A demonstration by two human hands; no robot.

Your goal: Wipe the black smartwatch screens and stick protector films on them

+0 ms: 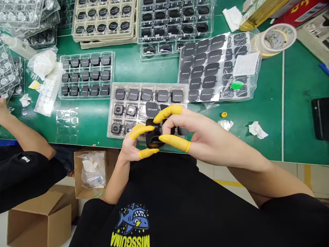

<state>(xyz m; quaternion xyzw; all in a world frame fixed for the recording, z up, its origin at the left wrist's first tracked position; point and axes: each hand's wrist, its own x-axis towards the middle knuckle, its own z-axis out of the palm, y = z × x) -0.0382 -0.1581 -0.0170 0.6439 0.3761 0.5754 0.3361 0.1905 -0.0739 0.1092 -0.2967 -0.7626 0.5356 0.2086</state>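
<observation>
From my end, the left hand pinches a black square piece over the near edge of the clear tray on the green desk; my right hand curls close against it, whether gripping I can't tell.

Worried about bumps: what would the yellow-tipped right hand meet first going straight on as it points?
Likely the glossy black squarish piece held in the yellow-tipped left hand; it sits near the right hand, though depth is unclear.
</observation>
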